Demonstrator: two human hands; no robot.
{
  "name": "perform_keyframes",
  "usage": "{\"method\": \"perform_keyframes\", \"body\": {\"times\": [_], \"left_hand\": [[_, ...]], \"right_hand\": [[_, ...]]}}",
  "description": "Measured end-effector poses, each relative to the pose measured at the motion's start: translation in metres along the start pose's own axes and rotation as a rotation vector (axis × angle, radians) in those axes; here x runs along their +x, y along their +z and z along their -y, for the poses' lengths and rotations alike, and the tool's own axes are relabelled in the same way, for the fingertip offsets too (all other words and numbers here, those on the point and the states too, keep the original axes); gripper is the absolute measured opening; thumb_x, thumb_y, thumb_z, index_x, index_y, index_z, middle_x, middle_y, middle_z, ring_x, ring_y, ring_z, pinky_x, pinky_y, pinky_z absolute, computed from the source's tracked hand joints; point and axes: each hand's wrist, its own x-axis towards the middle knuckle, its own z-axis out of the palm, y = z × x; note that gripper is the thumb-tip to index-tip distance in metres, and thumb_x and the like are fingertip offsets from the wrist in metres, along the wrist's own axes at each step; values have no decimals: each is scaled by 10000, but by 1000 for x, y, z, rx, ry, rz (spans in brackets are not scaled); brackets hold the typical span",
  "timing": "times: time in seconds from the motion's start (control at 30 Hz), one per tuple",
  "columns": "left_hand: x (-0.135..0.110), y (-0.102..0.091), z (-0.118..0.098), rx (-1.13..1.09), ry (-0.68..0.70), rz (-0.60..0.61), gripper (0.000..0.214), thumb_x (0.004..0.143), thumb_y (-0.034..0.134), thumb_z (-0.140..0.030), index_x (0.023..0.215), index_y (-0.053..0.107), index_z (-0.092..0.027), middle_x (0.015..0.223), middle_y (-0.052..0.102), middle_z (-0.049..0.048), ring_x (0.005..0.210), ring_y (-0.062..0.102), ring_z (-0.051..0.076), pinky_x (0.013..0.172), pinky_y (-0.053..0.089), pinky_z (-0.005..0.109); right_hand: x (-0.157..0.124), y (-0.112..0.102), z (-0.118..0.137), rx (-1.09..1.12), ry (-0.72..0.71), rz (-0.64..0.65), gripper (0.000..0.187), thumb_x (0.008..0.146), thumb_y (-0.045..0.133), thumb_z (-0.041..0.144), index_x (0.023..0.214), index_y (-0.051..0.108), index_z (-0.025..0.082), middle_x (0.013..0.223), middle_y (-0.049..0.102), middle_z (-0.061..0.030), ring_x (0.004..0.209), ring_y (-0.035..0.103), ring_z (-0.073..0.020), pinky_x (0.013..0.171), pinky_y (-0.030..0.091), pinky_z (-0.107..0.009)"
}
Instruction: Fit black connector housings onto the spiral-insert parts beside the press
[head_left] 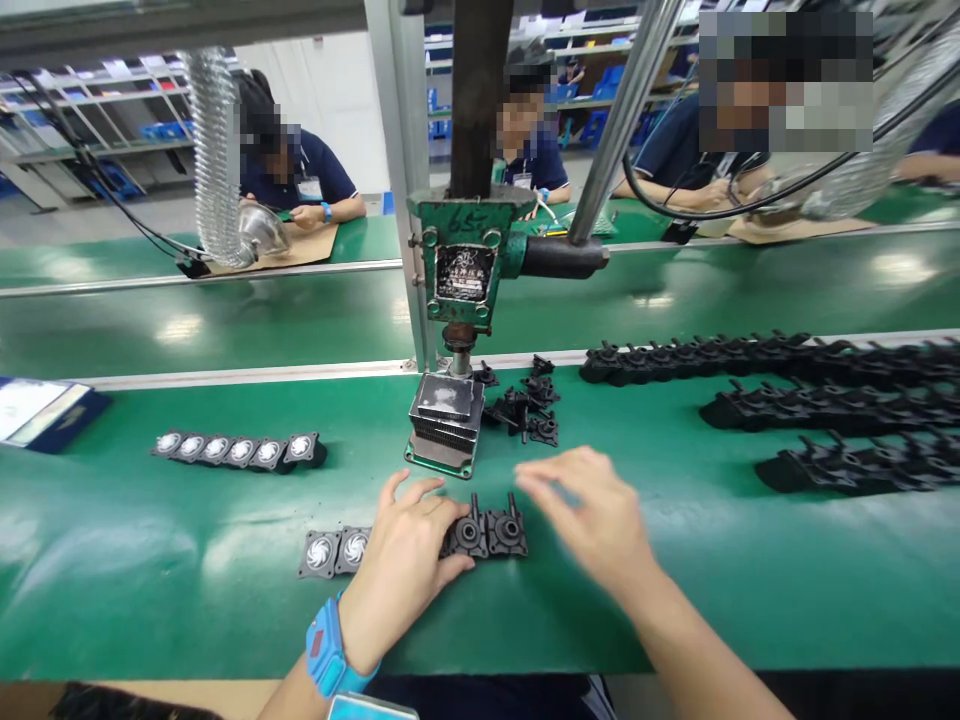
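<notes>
My left hand point(409, 550), with a blue wristband, has its thumb and index finger on the near and far edges of a black plastic housing point(469, 537). This square part has a round raised centre and a short pipe pointing away from me. A second such housing point(508, 533) touches it on the right. To the left of my hand lie square black parts with white swirl-shaped wheels point(319, 552), the row partly hidden by the hand. My right hand point(596, 510) hovers right of the row, thumb and index tips pinched together; anything between them is too small to make out.
A green arbor press point(461, 255) stands ahead, its ram over a stacked metal block point(444, 425). Loose black housings point(525, 400) lie beside it. Rows of housings point(832, 410) are at right, a row of swirl-wheel parts point(240, 450) at left. Co-workers point(300, 170) sit opposite.
</notes>
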Motion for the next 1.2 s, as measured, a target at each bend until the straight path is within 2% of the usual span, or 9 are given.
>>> {"method": "perform_keyframes", "body": {"times": [0.1,0.2,0.33,0.5,0.63,0.73,0.93,1.1,1.2], "left_hand": [[1,-2,-2,27,16,0,428,692,861,-246,1070,662,-227,1040,744,64,1241,555,345,1106,260,638],[-5,-9,1,55,25,-9,632,671,880,-266,1228,585,-230,1164,713,77,1309,500,353,1122,243,639],[-24,-22,16,102,-1,-17,864,678,877,-276,1407,414,-231,1317,633,110,1368,440,347,1131,253,622],[-37,-24,29,121,-24,29,740,723,841,-215,1357,462,-247,1289,654,92,1309,516,318,1114,307,588],[-36,-19,30,106,-30,1,641,771,790,-171,1331,487,-248,1241,678,81,1254,566,304,1095,335,573],[-35,-18,30,85,-28,-11,680,756,801,-166,1344,470,-256,1240,678,80,1233,580,304,1093,337,569],[-34,-17,33,-2,-16,-25,904,752,811,-189,1478,280,-276,1199,692,68,1250,566,284,1103,326,543],[-31,-17,32,-54,-32,-33,1050,738,810,-158,1529,131,-281,1120,710,47,1138,629,258,1091,338,531],[-31,-17,32,-71,-42,-37,1091,738,805,-156,1537,73,-279,1116,708,48,1120,634,261,1098,321,543]], "right_hand": [[9,-4,-49,-176,84,6,296,975,474,332,1125,689,195,1090,693,-70,979,628,-181,866,474,-346],[7,0,-79,-194,59,86,337,978,421,329,1027,726,194,1104,694,-71,983,655,-195,865,513,-362],[-17,-5,-85,-183,74,88,396,986,398,402,984,724,177,993,708,-85,848,678,-175,759,544,-317],[-49,-21,-82,-94,275,98,450,929,466,574,1003,720,210,848,708,-47,614,649,-133,578,520,-259],[-57,-30,-62,-67,373,63,504,872,519,647,1045,710,214,705,694,-23,572,653,-141,497,481,-242],[-53,-32,-24,-79,340,-43,410,866,589,584,1048,697,232,844,729,-30,648,681,-147,572,529,-245],[-26,-14,48,205,-27,-87,120,856,685,247,973,668,263,895,724,-8,826,701,-160,774,569,-288],[-5,7,64,187,-278,4,199,875,608,98,1010,661,234,960,731,-26,869,709,-145,835,548,-291],[-3,18,70,117,-304,4,202,901,576,104,1055,632,221,941,729,-25,850,702,-127,845,528,-281]]}}
